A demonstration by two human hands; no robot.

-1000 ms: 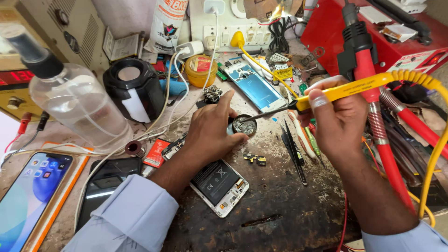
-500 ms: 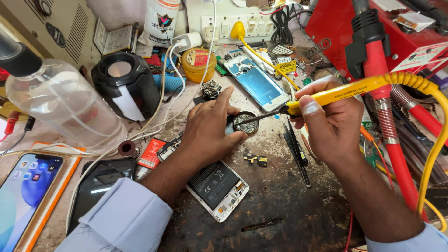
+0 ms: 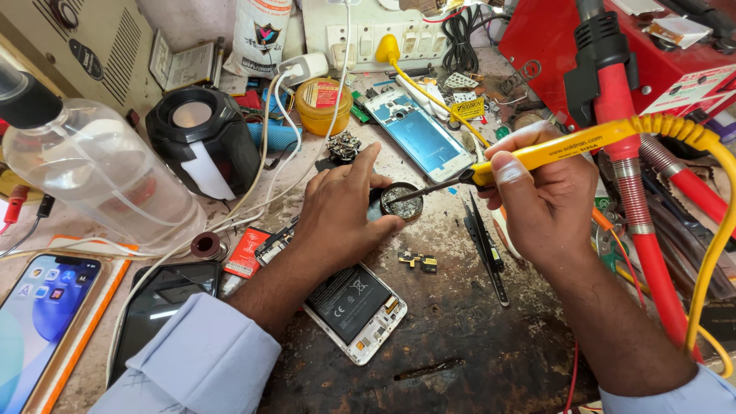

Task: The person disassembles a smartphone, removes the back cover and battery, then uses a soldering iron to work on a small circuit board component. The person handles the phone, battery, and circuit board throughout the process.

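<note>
Your left hand pinches the small round tin between its fingertips while your right hand clasps the yellow soldering iron, tip dipped in; the opened phone beneath your wrist waits unsoldered

At the bench's lower left corner a phone lies face up, its screen lit pale blue with small coloured icons. Just beside it lies a dark phone screen — unlit, glossy. At the back stands a white pouch with a dark emblem, and near it a round yellow tin — red label on its lid.
</note>
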